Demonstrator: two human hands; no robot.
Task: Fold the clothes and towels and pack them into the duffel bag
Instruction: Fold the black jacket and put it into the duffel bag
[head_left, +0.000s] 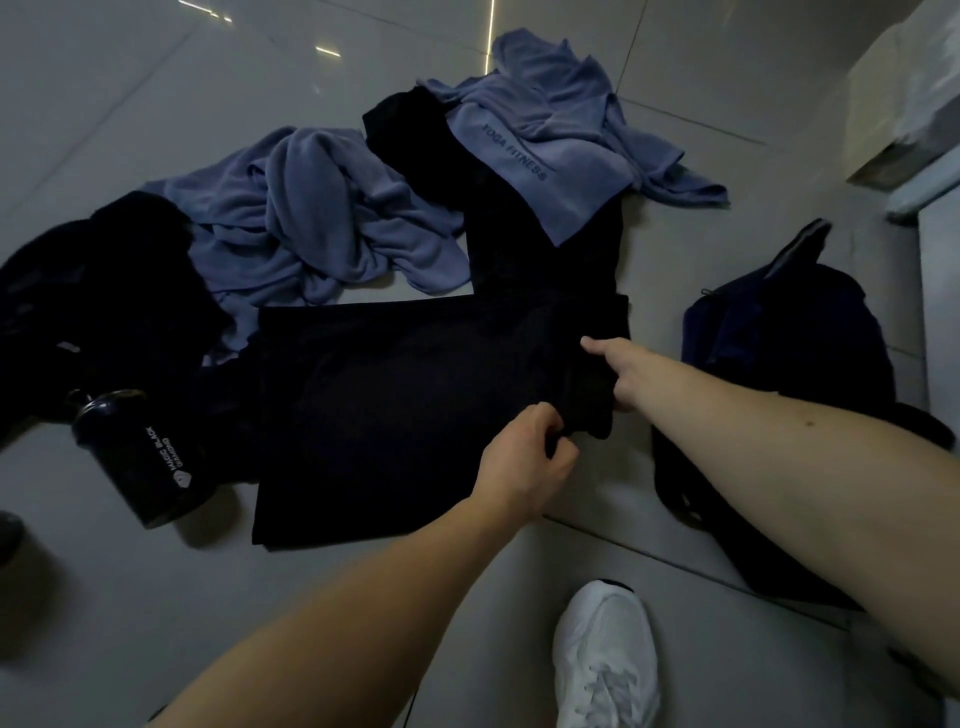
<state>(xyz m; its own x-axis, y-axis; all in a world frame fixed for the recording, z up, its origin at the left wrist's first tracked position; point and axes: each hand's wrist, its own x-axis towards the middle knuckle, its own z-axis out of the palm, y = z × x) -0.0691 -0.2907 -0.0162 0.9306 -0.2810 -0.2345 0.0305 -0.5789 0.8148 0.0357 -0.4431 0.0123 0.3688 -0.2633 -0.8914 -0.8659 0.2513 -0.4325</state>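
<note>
1. Left hand (524, 460): the fingers were curled and pinched the near right-hand edge of a black garment (395, 410).
2. Right hand (621, 374): the thumb lay straight on top of a bunched fold of the same garment and the other fingers were tucked under it, gripping the cloth just beyond the left fingers.
3. The black garment lay flat on the tile floor (130, 597), spreading left of both sets of fingers and rumpled only where they held it.
4. Duffel bag (789, 353) — dark, slumped on the floor to the right of the right fingers, near but apart from the garment.
5. Beyond the fingers lay a crumpled blue towel printed "YOGA FITNESS" (545, 156), resting across a second black garment (519, 244); another blue towel (311, 223) was heaped farther left.
6. Well left of the fingers — a black clothing heap (104, 291) and a black shaker bottle (130, 452) lying on its side.
7. A white sneaker (602, 660) stood nearer than the fingers.
</note>
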